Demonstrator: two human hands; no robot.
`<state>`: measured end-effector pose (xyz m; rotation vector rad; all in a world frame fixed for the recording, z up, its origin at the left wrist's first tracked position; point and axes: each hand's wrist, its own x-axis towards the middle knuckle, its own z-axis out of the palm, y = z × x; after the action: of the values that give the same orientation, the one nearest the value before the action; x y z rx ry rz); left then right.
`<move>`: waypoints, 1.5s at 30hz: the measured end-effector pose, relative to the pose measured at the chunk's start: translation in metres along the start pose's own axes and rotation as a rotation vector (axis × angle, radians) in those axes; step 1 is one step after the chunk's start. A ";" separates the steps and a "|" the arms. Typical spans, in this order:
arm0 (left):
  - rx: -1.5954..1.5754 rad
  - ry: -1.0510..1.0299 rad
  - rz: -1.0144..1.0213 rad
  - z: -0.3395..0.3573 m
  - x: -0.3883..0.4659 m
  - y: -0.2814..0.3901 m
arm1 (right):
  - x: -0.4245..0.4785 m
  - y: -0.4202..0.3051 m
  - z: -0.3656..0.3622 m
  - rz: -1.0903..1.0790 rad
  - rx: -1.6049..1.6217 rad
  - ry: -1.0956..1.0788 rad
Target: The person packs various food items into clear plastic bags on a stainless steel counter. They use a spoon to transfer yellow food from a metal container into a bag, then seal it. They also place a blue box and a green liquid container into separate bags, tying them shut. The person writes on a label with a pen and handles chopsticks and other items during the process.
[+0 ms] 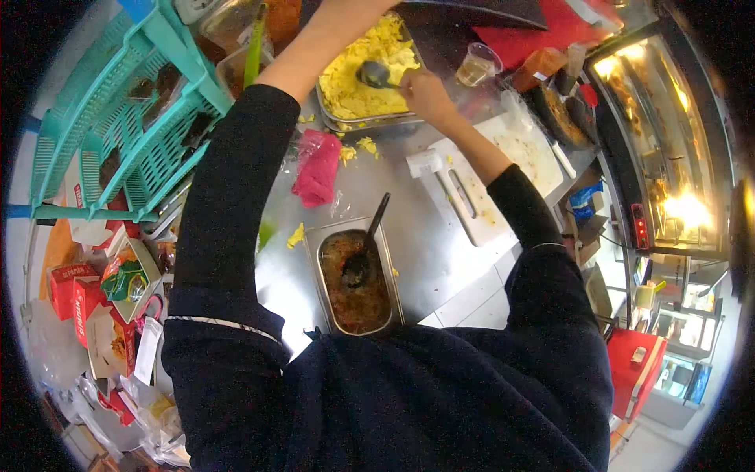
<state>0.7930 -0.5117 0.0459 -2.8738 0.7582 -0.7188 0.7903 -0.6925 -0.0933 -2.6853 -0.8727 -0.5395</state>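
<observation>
A metal tray of yellow scrambled egg [365, 94] stands at the far side of the steel table [377, 171]. My right hand [427, 97] grips the handle of a dark serving spoon [374, 75], whose bowl rests on the egg. My left arm reaches over the tray's far left corner; my left hand [368, 5] is cut by the top edge, so its fingers are hidden. Close to my body, a steel pan of brown sauce or stew [357, 307] holds a black ladle [377, 221]. Between the two containers lies a pink cloth [317, 171], with egg scraps beside it.
White cutting boards [489, 218] and a white-handled knife [564, 160] lie at right, below a plastic cup [478, 65]. Turquoise baskets [147, 135] stand at left, above red food boxes [71, 283]. A lit display case [666, 141] and a red cooler box [634, 371] are far right.
</observation>
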 end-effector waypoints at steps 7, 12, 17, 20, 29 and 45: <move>-0.044 0.134 0.002 0.024 -0.009 -0.012 | 0.037 -0.021 -0.004 -0.208 -0.392 -0.210; -0.090 0.112 0.008 0.023 -0.006 -0.009 | 0.054 -0.008 0.014 -0.617 -0.356 -0.663; -0.131 0.128 -0.020 0.029 -0.011 -0.011 | 0.090 -0.009 0.021 -0.591 -0.075 -0.765; -0.135 0.107 -0.013 0.028 -0.008 -0.012 | 0.100 0.012 -0.013 -0.260 0.275 -0.947; -0.139 -0.017 -0.009 0.004 -0.011 -0.006 | 0.038 0.041 -0.027 0.462 1.222 -0.681; -0.078 -0.069 -0.029 0.001 -0.013 0.000 | 0.050 -0.019 0.003 -0.641 0.125 -0.801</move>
<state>0.7833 -0.5059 0.0399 -2.9683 0.7536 -0.6032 0.8169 -0.6514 -0.0720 -2.4391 -1.9100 0.5346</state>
